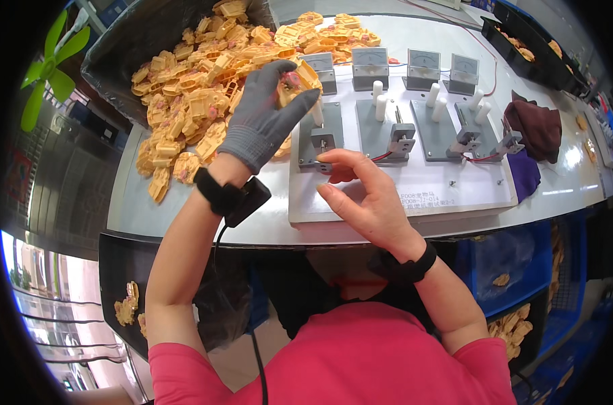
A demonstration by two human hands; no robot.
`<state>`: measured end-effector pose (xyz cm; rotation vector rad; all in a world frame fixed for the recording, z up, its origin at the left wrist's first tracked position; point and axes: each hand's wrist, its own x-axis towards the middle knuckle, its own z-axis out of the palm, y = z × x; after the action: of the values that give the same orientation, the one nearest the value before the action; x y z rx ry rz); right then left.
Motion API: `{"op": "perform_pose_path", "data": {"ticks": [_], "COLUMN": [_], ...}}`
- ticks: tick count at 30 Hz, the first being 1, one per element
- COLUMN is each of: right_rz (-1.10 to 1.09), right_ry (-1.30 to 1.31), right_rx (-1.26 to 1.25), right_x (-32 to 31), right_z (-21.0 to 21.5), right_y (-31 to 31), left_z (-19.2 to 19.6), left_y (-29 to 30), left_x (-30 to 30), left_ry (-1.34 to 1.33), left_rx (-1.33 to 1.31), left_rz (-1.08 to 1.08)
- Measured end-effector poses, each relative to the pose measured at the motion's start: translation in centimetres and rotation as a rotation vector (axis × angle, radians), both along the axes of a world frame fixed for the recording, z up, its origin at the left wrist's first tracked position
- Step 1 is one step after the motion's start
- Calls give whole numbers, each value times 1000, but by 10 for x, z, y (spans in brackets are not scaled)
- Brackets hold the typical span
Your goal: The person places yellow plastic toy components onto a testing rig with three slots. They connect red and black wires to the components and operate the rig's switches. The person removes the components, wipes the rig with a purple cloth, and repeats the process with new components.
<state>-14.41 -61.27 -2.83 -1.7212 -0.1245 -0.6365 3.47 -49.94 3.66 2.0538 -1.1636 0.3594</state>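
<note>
My left hand (264, 115), in a grey glove, grips a yellow-orange plastic part (294, 82) with a reddish spot, above the leftmost test fixture (320, 125). The part is tilted, and the glove partly covers it. My bare right hand (370, 199) is at the front of that fixture. Its index fingertip reaches the small metal clamp (324, 143), while the thumb stays apart below. Nothing is visible between those two fingers; the other fingers are partly hidden. Similar fixtures with white posts (381, 108) stand to the right on a white board (414, 196).
A large heap of yellow-orange parts (192, 88) spills from a dark bin (111, 74) at left. Several analog meters (370, 66) line up behind the fixtures. Brown cloth (532, 128) lies at right, near a black tray (529, 54). A green fan (50, 71) stands far left.
</note>
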Motion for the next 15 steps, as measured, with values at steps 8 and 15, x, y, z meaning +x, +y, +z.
{"op": "perform_pose_path", "data": {"ticks": [8,15], "right_rz": [-15,-176], "right_ry": [-37,-100], "right_rx": [-18,27], "right_x": [1,2], "right_z": [-1,-12], "right_y": [-2,3], "left_z": [23,-3], "left_y": [2,10], "left_x": [-20,-6], "left_ry": [98,470], "left_rx": [281,182], "left_rz": [-154,-276]}}
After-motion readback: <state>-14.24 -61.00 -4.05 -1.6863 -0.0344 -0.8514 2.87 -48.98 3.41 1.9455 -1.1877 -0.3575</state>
